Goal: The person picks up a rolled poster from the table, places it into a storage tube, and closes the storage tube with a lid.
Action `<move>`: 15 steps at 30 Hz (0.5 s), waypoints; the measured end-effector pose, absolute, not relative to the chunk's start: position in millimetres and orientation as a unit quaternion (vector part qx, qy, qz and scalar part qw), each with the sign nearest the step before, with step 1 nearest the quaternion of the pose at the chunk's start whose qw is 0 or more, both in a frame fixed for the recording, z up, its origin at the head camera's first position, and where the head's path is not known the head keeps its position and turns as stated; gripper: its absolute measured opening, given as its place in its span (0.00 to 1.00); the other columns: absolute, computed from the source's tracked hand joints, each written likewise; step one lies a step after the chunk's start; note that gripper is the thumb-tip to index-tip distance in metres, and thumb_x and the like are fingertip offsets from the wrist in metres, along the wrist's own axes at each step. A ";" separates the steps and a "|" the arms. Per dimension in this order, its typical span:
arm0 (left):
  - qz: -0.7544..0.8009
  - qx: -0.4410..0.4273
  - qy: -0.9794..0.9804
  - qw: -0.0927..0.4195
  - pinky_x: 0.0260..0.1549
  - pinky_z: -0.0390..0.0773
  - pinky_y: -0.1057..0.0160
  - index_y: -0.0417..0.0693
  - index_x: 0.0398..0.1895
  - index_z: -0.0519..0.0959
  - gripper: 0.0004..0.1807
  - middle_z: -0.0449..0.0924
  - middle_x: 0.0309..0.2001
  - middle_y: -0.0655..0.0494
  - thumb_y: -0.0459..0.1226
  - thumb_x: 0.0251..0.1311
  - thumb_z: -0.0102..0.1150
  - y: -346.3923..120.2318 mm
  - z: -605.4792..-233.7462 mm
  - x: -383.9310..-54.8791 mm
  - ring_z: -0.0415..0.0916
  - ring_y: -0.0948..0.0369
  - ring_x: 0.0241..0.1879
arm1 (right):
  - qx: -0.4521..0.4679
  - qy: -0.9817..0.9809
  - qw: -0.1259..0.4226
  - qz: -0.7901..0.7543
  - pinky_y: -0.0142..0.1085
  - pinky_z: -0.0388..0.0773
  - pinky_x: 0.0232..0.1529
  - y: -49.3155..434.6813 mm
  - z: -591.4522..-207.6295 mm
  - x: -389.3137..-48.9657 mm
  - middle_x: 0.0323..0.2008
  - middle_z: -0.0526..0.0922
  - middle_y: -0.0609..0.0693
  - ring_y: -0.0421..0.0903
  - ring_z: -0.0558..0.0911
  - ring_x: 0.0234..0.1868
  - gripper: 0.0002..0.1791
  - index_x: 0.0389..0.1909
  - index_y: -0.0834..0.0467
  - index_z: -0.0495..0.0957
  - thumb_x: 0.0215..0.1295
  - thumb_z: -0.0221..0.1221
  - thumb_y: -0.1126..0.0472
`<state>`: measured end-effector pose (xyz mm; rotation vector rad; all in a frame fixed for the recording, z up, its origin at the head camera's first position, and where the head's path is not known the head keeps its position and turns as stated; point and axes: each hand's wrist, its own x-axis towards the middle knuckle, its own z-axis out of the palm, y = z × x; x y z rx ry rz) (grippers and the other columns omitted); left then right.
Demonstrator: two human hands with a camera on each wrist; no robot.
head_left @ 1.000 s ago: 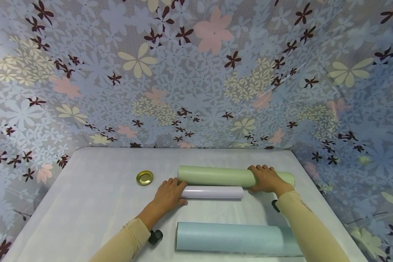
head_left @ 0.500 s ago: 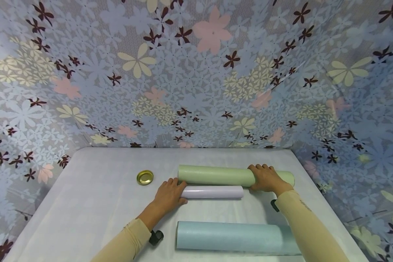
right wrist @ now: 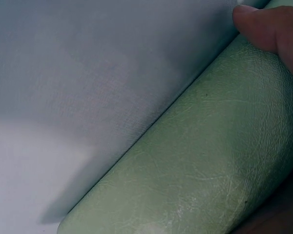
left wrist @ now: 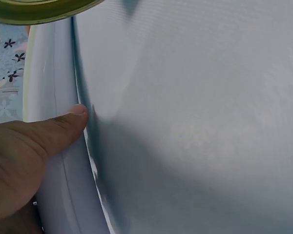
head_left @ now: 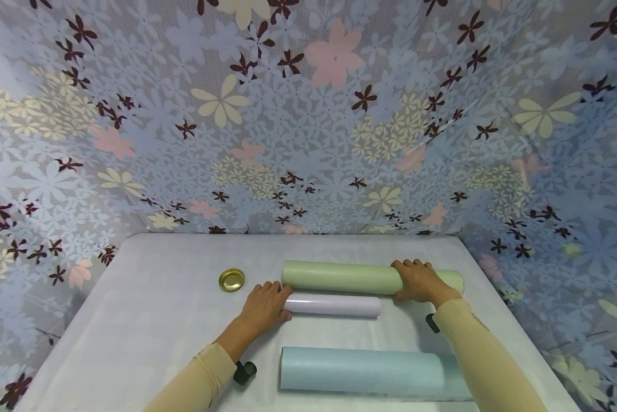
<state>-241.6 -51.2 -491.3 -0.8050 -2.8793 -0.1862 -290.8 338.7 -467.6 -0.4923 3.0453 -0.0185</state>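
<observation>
My left hand (head_left: 265, 306) holds the left end of a glossy white roll (head_left: 334, 305) on the table, its thumb on the near side. In the left wrist view that thumb (left wrist: 68, 124) lies across the white roll (left wrist: 71, 190), where a long sheet edge shows. Behind it lies a thicker pale green roll (head_left: 344, 277), which my right hand (head_left: 420, 281) grips toward its right end, fingers over the top. Close up in the right wrist view, the green roll (right wrist: 185, 161) has a finely creased, leathery surface, and the thumb presses its edge. The palms hide parts of both rolls.
A pale blue roll (head_left: 365, 373) lies nearer my body, its right part behind my right forearm. Left of the rolls sits a small round gold lid (head_left: 231, 280). The white-covered table (head_left: 164, 320) is bordered by flowered cloth walls (head_left: 308, 143).
The right end of the white roll has swung slightly toward me, so a wider gap shows between it and the green roll. Both hands keep their holds. The head view has shifted a little.
</observation>
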 end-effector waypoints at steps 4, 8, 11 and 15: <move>-0.065 -0.269 -0.958 0.074 0.40 0.72 0.54 0.52 0.48 0.72 0.27 0.77 0.39 0.51 0.52 0.47 0.68 -52.1 -488.8 -239.2 0.75 0.53 0.42 | -0.155 0.987 0.032 -0.009 0.55 0.67 0.44 341.0 -466.9 -288.3 0.45 0.79 0.56 0.58 0.75 0.46 0.41 0.56 0.55 0.70 0.38 0.72 0.44; -0.071 -0.272 -0.956 0.079 0.41 0.72 0.53 0.51 0.47 0.72 0.27 0.77 0.39 0.51 0.52 0.46 0.69 -53.5 -487.1 -237.3 0.75 0.52 0.42 | -0.147 0.989 0.032 -0.013 0.56 0.66 0.45 343.9 -463.8 -283.9 0.46 0.79 0.57 0.58 0.75 0.46 0.42 0.56 0.55 0.70 0.38 0.72 0.44; -0.073 -0.273 -0.956 0.083 0.42 0.72 0.52 0.51 0.48 0.72 0.28 0.78 0.40 0.51 0.52 0.46 0.68 -54.5 -486.7 -236.3 0.75 0.52 0.43 | -0.144 0.989 0.029 -0.013 0.57 0.66 0.46 346.6 -460.9 -281.0 0.47 0.78 0.57 0.59 0.74 0.48 0.43 0.57 0.55 0.70 0.38 0.72 0.43; -0.073 -0.267 -0.957 0.084 0.45 0.72 0.52 0.52 0.52 0.72 0.29 0.78 0.42 0.51 0.52 0.48 0.68 -55.9 -484.7 -234.4 0.76 0.52 0.45 | -0.148 0.989 0.023 -0.012 0.58 0.66 0.46 350.0 -458.8 -278.8 0.48 0.78 0.58 0.60 0.74 0.48 0.42 0.57 0.55 0.70 0.38 0.71 0.44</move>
